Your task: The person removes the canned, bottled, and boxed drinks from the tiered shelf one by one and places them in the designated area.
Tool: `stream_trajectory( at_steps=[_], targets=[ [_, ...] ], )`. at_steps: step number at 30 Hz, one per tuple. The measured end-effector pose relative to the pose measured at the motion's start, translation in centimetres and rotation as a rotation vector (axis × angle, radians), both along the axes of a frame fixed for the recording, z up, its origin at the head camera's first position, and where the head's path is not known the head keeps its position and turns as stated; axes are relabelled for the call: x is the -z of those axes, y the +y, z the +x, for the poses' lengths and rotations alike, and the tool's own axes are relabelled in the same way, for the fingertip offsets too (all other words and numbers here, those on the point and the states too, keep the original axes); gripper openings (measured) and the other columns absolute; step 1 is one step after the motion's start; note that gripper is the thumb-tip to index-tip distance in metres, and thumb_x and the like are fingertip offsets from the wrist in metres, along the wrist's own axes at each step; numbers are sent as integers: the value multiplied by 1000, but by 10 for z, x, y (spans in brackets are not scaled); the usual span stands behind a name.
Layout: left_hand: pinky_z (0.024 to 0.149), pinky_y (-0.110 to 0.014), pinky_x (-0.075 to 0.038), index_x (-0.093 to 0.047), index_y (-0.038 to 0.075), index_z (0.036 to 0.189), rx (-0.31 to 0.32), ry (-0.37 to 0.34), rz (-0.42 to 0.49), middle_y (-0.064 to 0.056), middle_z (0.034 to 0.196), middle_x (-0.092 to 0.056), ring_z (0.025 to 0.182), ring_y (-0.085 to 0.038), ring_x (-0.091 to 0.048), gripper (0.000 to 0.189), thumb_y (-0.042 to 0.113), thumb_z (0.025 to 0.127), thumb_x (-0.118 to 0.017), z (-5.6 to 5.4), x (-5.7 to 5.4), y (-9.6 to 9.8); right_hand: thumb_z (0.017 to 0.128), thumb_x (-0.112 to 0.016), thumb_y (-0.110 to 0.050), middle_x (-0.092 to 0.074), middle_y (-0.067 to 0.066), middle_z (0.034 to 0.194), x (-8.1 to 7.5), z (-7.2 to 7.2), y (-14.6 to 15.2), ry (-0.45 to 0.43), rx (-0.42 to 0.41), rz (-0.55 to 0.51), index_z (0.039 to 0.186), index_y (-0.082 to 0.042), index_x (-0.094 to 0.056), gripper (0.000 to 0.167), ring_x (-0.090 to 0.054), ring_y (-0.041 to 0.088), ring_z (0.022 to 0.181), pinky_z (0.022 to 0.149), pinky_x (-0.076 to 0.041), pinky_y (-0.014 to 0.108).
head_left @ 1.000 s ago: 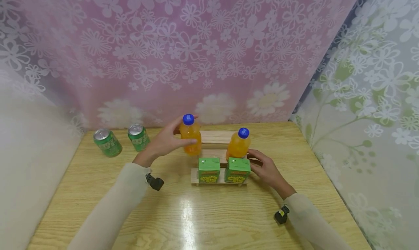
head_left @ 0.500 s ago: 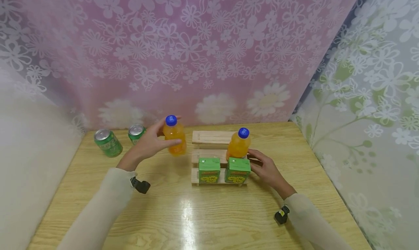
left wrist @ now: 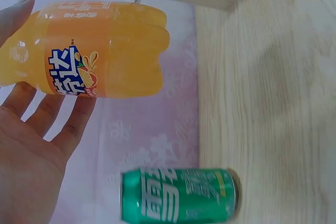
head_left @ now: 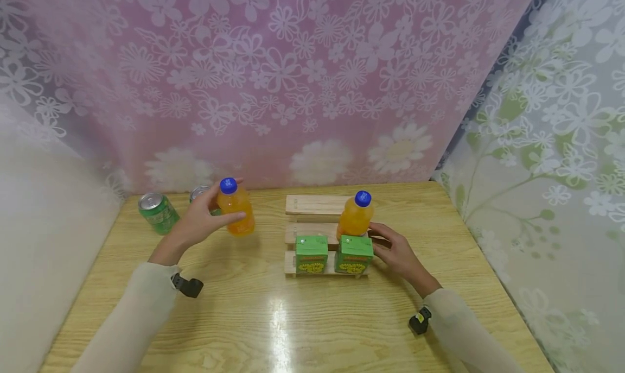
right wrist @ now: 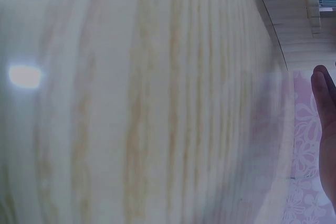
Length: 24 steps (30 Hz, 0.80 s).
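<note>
My left hand (head_left: 197,221) holds a bottle of orange soda (head_left: 236,210) with a blue cap, thumb in front and fingers behind. In the left wrist view the bottle (left wrist: 105,51) is off the table, its base free. Beside the three-step wooden rack (head_left: 312,204), my right hand (head_left: 397,253) reaches its right end with relaxed fingers; the fingertips are partly hidden. A second orange soda bottle (head_left: 355,218) stands on the rack's middle step. Two green juice boxes, a left one (head_left: 311,254) and a right one (head_left: 354,254), stand on the front step.
Two green soda cans are at the back left of the wooden table (head_left: 234,318): one can (head_left: 160,215) stands in view, the other can (head_left: 197,193) is mostly behind my left hand. A pink flowered curtain (head_left: 293,90) hangs along the back edge.
My left hand has carried the orange soda bottle leftward, away from the rack and toward the cans, and now covers most of one can. The right hand has stayed put.
</note>
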State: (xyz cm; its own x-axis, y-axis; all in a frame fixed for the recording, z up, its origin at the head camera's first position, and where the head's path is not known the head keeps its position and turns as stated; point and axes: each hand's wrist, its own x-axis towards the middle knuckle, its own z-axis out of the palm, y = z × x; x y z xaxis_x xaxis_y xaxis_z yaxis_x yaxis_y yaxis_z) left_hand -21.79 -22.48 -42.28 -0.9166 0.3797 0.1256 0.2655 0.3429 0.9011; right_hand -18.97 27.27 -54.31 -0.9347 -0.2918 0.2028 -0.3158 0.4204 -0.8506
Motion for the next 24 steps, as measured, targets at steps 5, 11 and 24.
stream_trajectory(
  at_steps=[5, 11, 24],
  targets=[
    [111, -51, -58, -43, 32, 167, -38, -12, -20, -10, 157, -56, 138, -39, -62, 75, 24, 103, -80, 8, 4, -17, 107, -69, -3, -60, 20, 155, -1, 0, 0, -9, 5, 6, 157, -4, -57, 52, -62, 40, 136, 108, -50, 13],
    [96, -23, -60, -41, 31, 169, -92, -6, -51, -10, 153, -59, 128, -26, -66, 76, 26, 103, -79, 15, 11, -38, 106, -70, -4, -60, 20, 155, -3, 1, -1, -18, 4, 1, 157, -4, -57, 52, -61, 6, 132, 108, -50, 15],
    [92, -16, -58, -36, 22, 171, -188, -2, -104, -12, 153, -58, 119, 1, -62, 78, 26, 105, -77, 33, 19, -78, 107, -70, -6, -60, 18, 156, -2, 1, 0, -20, 9, 14, 157, -7, -58, 51, -57, -4, 130, 111, -53, 21]
  ],
)
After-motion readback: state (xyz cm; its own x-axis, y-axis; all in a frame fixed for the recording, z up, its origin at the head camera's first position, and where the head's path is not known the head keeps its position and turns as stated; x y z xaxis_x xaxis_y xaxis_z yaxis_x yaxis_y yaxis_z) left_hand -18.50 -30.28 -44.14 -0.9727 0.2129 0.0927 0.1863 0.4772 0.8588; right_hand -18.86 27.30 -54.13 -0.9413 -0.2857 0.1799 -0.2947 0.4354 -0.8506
